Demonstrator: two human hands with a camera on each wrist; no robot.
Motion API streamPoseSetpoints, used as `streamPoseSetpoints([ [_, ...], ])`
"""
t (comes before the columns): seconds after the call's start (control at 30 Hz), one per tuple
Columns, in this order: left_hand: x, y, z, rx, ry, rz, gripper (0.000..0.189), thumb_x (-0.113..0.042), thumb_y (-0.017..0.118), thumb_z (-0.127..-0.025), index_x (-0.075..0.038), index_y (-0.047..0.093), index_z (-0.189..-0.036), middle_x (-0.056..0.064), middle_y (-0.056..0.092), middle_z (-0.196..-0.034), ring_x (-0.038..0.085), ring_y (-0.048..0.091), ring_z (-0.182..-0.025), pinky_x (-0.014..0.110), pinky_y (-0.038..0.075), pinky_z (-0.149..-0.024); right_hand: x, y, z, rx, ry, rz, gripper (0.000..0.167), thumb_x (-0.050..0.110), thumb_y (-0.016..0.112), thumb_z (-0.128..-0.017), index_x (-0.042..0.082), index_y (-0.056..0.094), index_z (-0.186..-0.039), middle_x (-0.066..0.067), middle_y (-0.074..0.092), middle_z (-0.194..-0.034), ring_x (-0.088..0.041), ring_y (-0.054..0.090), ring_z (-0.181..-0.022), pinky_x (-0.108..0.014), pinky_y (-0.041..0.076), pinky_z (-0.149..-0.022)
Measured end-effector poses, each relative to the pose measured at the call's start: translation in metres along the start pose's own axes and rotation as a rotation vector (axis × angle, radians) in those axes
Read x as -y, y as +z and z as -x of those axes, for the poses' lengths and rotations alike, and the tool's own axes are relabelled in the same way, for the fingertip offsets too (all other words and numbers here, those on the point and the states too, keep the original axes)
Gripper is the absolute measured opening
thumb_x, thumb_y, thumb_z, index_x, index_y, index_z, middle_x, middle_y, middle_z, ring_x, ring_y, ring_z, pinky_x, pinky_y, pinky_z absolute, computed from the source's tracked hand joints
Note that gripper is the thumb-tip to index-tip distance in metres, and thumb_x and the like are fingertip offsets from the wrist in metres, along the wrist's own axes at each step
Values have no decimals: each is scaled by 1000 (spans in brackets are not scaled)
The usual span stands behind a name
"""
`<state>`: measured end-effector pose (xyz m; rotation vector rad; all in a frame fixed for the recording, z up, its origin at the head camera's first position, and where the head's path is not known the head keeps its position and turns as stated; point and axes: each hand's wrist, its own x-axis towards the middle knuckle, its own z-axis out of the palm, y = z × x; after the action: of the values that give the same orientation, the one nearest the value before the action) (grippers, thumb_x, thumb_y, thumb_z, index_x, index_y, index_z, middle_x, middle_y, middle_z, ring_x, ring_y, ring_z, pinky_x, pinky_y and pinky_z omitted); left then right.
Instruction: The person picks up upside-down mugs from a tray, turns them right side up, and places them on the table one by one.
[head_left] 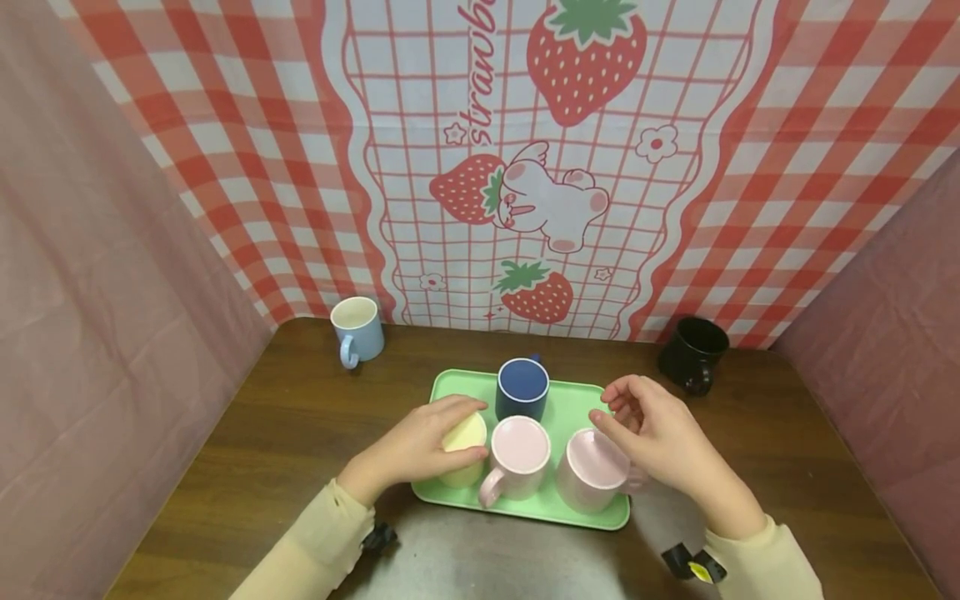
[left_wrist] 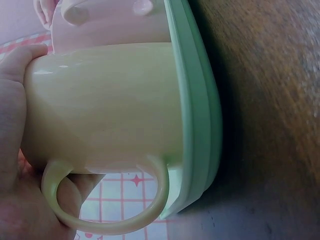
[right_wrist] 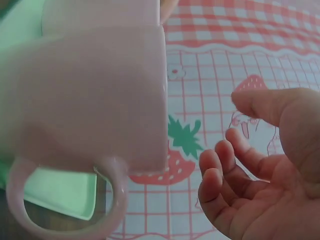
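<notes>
My left hand point(head_left: 422, 442) grips the yellow mug point(left_wrist: 105, 107) around its upper part, the thumb on the near side and fingers on the far side. That mug stands at the left end of a green tray point(head_left: 558, 502), its handle toward the wrist camera. A pink mug point(head_left: 520, 458) stands right beside it, and a dark blue mug point(head_left: 522, 398) is behind. At the tray's right end is another pink mug point(right_wrist: 85, 100), handle pointing right. Over it hovers my right hand point(head_left: 652, 429), fingers loosely bent and holding nothing; the right wrist view shows a gap between hand and mug.
A light blue mug point(head_left: 358, 331) stands at the back left of the wooden table point(head_left: 247, 467). Toward the back right is a black mug point(head_left: 692, 350). A strawberry-print cloth point(head_left: 495, 208) hangs behind the table, with pink cloth at both sides.
</notes>
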<state>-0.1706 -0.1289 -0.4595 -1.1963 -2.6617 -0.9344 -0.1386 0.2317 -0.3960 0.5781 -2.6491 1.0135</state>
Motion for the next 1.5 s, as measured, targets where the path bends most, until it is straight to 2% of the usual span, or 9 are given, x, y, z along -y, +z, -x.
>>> streamPoseSetpoints([
  [0.17,0,-1,0,-3,0,-2,62,-37,81,-98,-2,65,-146,12,69,-142,27,67,-132,46,56,-110,6,10,4,75,-60,7,27,21,89,-93,12,73,-113,6,67,-100,-15,64,-87,-26,54,-67],
  [0.3,-1,-1,0,-1,-2,-3,61,-37,80,-98,-2,65,-146,12,69,-142,27,67,-131,45,56,-110,9,17,7,140,-91,54,35,30,88,-94,11,75,-120,2,70,-109,-17,64,-99,-32,58,-76],
  [0.47,-1,0,0,2,-3,-3,62,-38,80,-98,-2,65,-146,11,69,-142,27,67,-131,45,57,-110,13,21,10,155,-73,132,45,37,89,-92,10,74,-125,-4,70,-119,-25,62,-112,-41,60,-83],
  [0.6,0,0,0,0,1,-5,62,-38,80,-98,-1,65,-146,12,69,-142,27,67,-131,45,57,-110,17,23,11,153,-57,181,52,38,92,-88,7,74,-125,-8,69,-119,-32,61,-114,-46,59,-83],
  [0.83,-1,0,0,-3,3,-4,62,-37,81,-98,-1,66,-145,12,70,-141,27,67,-131,45,57,-110,19,24,11,206,-36,257,65,46,95,-83,4,73,-128,-13,69,-122,-38,63,-116,-63,52,-99],
  [0.97,-2,-1,0,4,-5,-2,62,-38,81,-98,-1,65,-146,12,69,-142,27,66,-132,46,56,-111,19,21,13,237,-31,280,69,49,96,-82,5,73,-129,-15,69,-123,-37,64,-114,-61,56,-97],
  [1.23,-3,-2,0,10,-10,4,63,-38,80,-98,-1,65,-146,12,69,-143,27,66,-133,46,56,-111,22,16,16,291,10,276,86,50,103,-69,2,70,-133,-15,66,-121,-29,62,-106,-47,59,-84],
  [1.5,-3,-1,0,1,-4,9,63,-38,81,-98,-1,65,-146,12,69,-142,28,67,-131,47,57,-109,20,16,18,294,21,289,88,48,104,-67,-3,70,-131,-14,65,-113,-27,62,-99,-47,58,-83],
])
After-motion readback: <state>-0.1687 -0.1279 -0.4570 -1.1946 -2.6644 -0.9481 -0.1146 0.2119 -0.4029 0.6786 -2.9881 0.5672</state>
